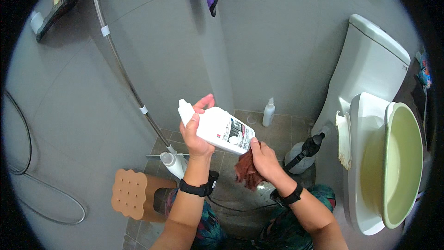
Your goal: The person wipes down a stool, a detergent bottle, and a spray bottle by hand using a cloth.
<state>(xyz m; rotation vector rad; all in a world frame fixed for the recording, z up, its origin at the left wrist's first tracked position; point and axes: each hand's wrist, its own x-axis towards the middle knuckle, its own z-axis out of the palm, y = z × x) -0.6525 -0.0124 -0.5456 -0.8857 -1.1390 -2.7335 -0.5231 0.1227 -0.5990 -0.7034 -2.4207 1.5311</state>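
A white plastic bottle [213, 126] with a pointed cap and a printed label lies tilted in front of me, its cap end up to the left. My left hand [198, 138] is closed round it near the neck, thumb on the near side. My right hand [267, 161] grips a damp-looking reddish-brown cloth [246, 170] at the bottle's base, thumb against the bottom corner. Part of the cloth hangs below the fingers. Behind the left wrist stands another white bottle [174, 163], partly hidden by the forearm.
A tan stool [131, 193] is at lower left, beside a long metal pole [121, 62]. A pump sprayer [299, 157] and a small white spray bottle [268, 112] stand on the tiles. At right, a green basin [403, 166] rests on the toilet [365, 55].
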